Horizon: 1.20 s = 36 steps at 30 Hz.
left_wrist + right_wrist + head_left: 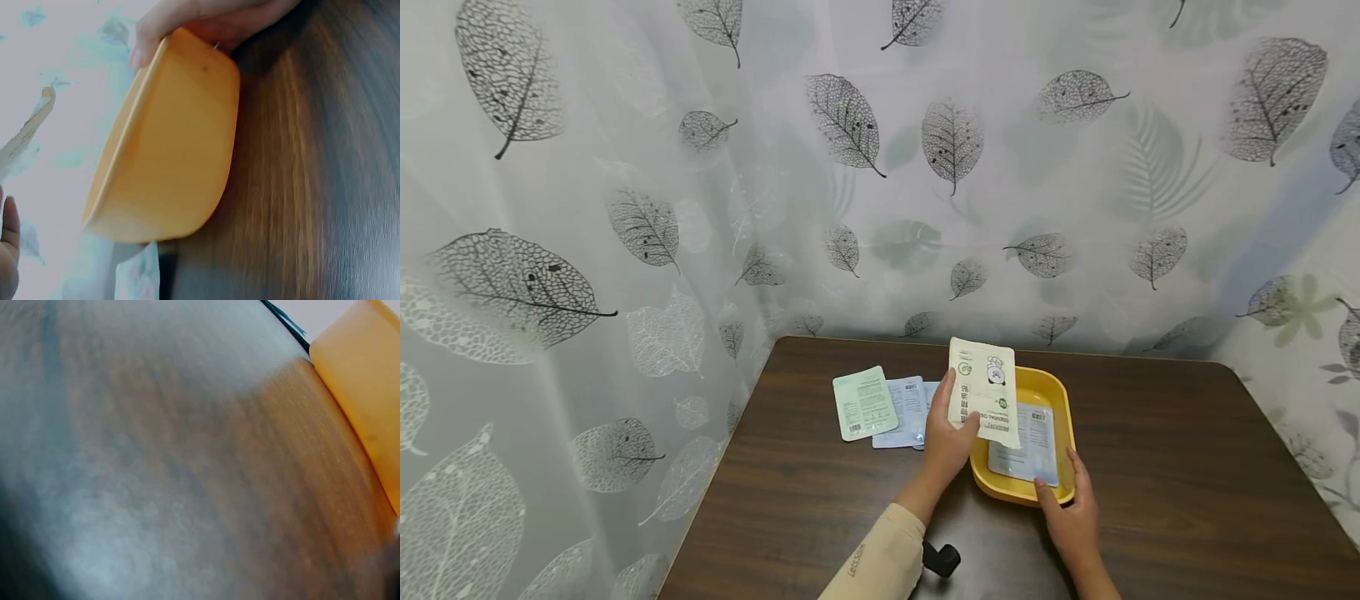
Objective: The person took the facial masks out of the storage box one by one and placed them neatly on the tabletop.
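My left hand [950, 433] pinches a cream flat packet [981, 387] printed with a small animal and "ESSENTIAL OIL", thumb on its front. The packet is tilted over the left part of a yellow plastic bin [1063, 408]. Inside the bin lies a pale blue packet [1033, 442]; the cream one covers part of it. At the bin's near right corner, my right hand [1070, 517] grips the rim. The left wrist view shows the bin's outer wall [169, 144] with the right hand [212, 19] on it. In the right wrist view only part of the bin [362, 381] appears.
Left of the bin, a pale green packet [865, 402] overlaps blue packets [906, 408] on the dark wooden table [1165, 442]. A black knob-like object [942, 560] shows beside the left sleeve. A leaf-patterned curtain [880, 275] hangs behind the table.
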Motion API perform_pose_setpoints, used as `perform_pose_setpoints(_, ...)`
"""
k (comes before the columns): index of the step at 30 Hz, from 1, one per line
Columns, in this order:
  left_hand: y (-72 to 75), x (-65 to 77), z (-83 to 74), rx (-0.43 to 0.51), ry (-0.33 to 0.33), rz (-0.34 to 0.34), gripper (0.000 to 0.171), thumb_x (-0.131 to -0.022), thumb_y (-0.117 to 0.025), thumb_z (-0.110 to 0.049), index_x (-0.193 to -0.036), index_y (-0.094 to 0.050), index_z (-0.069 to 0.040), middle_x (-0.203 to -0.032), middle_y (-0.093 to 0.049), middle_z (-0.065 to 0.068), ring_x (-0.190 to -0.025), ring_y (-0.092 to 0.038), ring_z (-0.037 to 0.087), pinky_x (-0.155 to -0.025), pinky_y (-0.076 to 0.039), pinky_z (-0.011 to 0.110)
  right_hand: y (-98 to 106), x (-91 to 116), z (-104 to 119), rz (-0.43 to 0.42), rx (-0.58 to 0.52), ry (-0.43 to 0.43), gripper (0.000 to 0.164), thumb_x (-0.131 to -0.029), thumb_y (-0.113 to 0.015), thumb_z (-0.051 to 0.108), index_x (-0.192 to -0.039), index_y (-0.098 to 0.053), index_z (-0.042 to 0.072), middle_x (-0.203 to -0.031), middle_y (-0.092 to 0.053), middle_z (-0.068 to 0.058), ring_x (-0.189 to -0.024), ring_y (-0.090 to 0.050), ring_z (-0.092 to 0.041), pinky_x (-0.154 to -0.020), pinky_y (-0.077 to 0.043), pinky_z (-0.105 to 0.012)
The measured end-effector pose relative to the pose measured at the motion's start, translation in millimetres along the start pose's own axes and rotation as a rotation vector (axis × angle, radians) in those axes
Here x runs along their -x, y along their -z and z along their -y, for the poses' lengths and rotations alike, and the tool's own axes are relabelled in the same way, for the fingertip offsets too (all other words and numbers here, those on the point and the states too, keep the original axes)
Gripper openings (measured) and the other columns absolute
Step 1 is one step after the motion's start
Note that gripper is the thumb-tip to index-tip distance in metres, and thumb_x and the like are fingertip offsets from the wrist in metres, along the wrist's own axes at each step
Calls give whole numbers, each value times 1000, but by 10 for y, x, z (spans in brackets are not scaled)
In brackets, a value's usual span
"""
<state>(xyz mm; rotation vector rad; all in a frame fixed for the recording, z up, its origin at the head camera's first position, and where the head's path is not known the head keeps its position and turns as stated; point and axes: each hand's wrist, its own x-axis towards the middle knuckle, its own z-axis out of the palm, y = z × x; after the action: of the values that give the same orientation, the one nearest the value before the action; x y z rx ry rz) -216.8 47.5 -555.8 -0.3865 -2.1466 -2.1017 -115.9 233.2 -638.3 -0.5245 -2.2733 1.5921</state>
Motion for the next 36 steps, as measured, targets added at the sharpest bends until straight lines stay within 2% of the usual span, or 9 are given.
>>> perform_pose_setpoints(3,110,16,35,70,-19,-52,77,-91,-61,2,-160,-34,-16,-166,-33,4,-146,-42,22,-110,-44,20,3,8,-10,-1,-10,14,79,-95,-71,20,-162,-29,19,-162,-35,-20,-142,-39,-37,-96,-23,5)
perform_pose_setpoints(7,235,51,117,154,-61,-167,76,-89,-57,10,-159,-36,-12,-165,-34,11,-142,-44,28,-97,-52,17,17,23,-2,-2,-14,25,80,-94,-72,19,-162,-29,18,-161,-37,-21,-140,-41,-36,-95,-24,6)
perform_pose_setpoints(9,290,70,152,169,-74,-237,75,-88,-57,12,-157,-40,-11,-164,-36,13,-144,-43,29,-97,-52,16,23,21,-8,-5,-15,32,80,-94,-72,18,-162,-30,17,-160,-38,-21,-139,-42,-36,-95,-24,6)
perform_pose_setpoints(12,384,94,204,157,-90,-331,74,-85,-58,13,-154,-45,-8,-162,-39,16,-148,-38,30,-104,-45,13,17,9,-26,-13,1,22,79,-94,-73,20,-161,-31,19,-161,-39,-19,-140,-42,-35,-94,-24,7)
perform_pose_setpoints(17,604,161,313,141,-85,-434,71,-84,-60,14,-152,-48,-5,-159,-43,18,-146,-41,28,-105,-43,11,-4,9,-19,-10,15,12,77,-95,-71,22,-161,-31,20,-161,-38,-18,-141,-41,-35,-95,-23,6)
perform_pose_setpoints(22,844,329,482,121,-39,-487,70,-84,-59,16,-150,-49,-3,-158,-44,19,-139,-48,27,-96,-48,10,-1,-1,-29,-10,13,11,77,-95,-71,21,-161,-31,21,-161,-39,-17,-141,-42,-27,-95,-24,5)
perform_pose_setpoints(27,1009,492,616,28,16,-501,69,-83,-61,16,-149,-50,-1,-156,-47,21,-142,-45,33,-98,-43,6,24,-32,-49,-27,2,30,77,-95,-71,20,-161,-32,23,-161,-40,-14,-137,-40,-4,-97,-27,5)
perform_pose_setpoints(32,1119,522,704,-52,74,-513,66,-84,-64,12,-147,-53,-2,-154,-50,20,-145,-44,33,-99,-37,2,29,-32,-49,-31,7,38,77,-95,-71,21,-161,-32,23,-159,-41,-16,-128,-37,12,-96,-27,5)
perform_pose_setpoints(36,1169,517,764,-132,140,-532,61,-86,-66,6,-145,-55,-3,-152,-53,19,-144,-46,31,-104,-37,7,22,-24,-54,-23,-8,32,77,-94,-71,19,-161,-32,23,-160,-41,-16,-127,-37,12,-96,-27,5)
